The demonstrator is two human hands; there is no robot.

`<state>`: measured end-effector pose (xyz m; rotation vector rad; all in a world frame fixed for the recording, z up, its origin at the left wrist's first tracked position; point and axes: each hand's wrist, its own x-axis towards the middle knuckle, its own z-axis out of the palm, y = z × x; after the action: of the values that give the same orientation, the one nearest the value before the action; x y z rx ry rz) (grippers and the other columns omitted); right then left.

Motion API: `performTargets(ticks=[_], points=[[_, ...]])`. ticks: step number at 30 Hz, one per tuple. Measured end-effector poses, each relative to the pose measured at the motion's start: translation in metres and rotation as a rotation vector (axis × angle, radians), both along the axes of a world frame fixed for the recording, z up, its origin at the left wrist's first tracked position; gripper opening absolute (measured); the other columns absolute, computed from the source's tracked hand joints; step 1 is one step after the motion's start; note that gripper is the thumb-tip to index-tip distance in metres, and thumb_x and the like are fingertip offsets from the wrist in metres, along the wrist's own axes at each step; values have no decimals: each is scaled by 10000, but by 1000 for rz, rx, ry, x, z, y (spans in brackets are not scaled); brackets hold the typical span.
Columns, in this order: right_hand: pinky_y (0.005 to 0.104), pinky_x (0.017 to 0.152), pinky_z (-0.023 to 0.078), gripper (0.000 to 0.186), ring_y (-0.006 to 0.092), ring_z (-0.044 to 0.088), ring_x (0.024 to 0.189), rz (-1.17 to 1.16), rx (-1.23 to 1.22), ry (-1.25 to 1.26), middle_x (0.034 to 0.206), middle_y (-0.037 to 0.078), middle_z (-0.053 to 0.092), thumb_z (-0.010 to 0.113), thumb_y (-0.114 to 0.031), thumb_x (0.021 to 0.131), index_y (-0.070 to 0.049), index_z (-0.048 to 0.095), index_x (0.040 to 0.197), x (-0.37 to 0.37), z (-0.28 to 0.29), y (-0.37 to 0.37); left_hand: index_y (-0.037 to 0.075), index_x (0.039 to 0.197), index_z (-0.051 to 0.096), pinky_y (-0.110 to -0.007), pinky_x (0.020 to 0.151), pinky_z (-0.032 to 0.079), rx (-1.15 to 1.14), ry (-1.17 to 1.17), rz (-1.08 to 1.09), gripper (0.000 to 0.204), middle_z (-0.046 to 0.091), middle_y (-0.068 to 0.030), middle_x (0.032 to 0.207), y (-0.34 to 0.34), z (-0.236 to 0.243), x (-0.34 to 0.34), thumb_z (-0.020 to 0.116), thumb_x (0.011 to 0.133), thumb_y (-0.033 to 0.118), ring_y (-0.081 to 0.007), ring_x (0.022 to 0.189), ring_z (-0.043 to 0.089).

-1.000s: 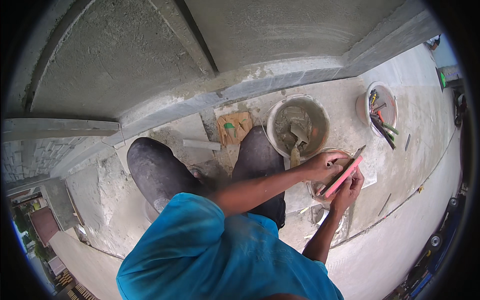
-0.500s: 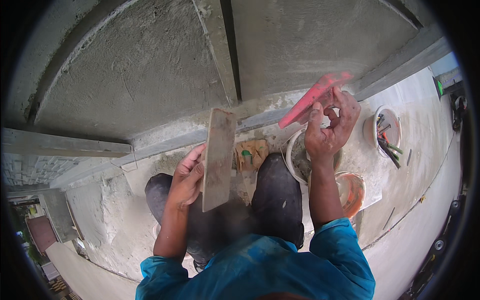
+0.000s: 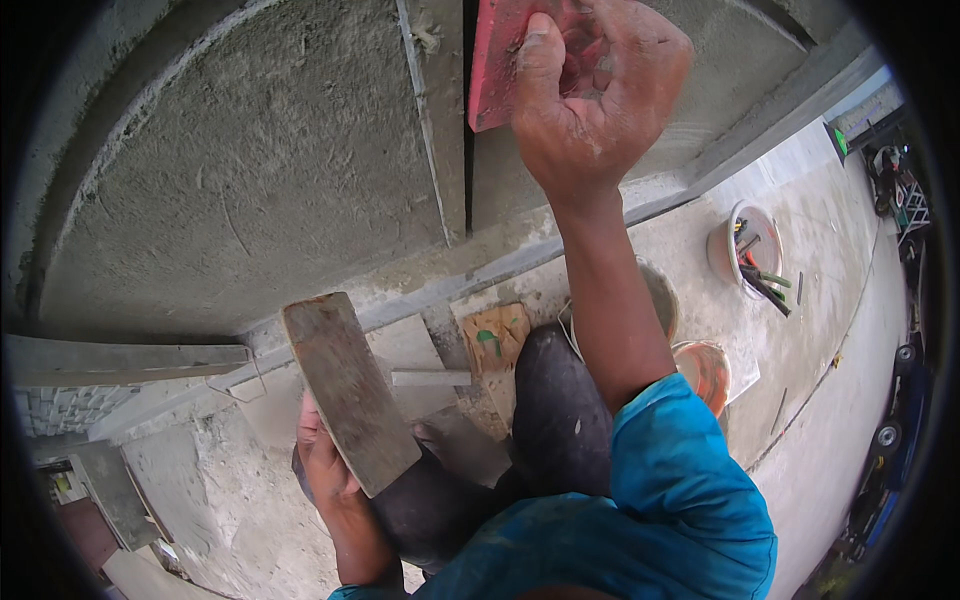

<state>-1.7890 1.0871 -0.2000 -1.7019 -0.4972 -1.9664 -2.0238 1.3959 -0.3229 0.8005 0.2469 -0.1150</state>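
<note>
My right hand (image 3: pixel 605 110) grips a red plastic plastering float (image 3: pixel 494 72) by its handle. The float is held up at the grey cement wall (image 3: pixel 250 170), beside a dark vertical groove (image 3: pixel 467 120); whether it touches the surface I cannot tell. Lower and to the left, my left hand (image 3: pixel 322 455) holds a worn, flat rectangular board (image 3: pixel 350 390) from behind, so most of its fingers are hidden. The board is tilted, its face smeared with dried cement.
A white bucket of tools (image 3: pixel 722 250) stands on the floor at the right. Nearer are an orange-lined bucket (image 3: pixel 712 365) and another bucket (image 3: pixel 658 295) partly behind my forearm. Torn brown paper (image 3: pixel 497 345) lies by my knee. A ledge (image 3: pixel 150 358) juts out at the left.
My right hand has risen with the float, up to the wall and slightly left. My left hand has lowered the board and moved it left, tipping its top leftward.
</note>
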Motion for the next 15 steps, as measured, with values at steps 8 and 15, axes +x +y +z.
performTargets(ticks=[8, 15], points=[[338, 725, 541, 368, 230, 614, 922, -101, -21, 107, 1106, 116, 542, 747, -23, 817, -34, 718, 1184, -3, -11, 0, -33, 1506, 449, -426, 929, 631, -31, 1, 13, 520, 650, -220, 1349, 1, 0, -3, 607, 1017, 43, -307, 1130, 719], [311, 682, 570, 380, 190, 645, 898, 27, 467, 342, 1137, 89, 555, 745, -13, 807, -133, 732, 1167, -35, -76, -34, -26, 1524, 436, -399, 933, 627, -9, -44, -3, 556, 649, -213, 1355, 6, -9, -3, 648, 1029, 111, -284, 1137, 716]])
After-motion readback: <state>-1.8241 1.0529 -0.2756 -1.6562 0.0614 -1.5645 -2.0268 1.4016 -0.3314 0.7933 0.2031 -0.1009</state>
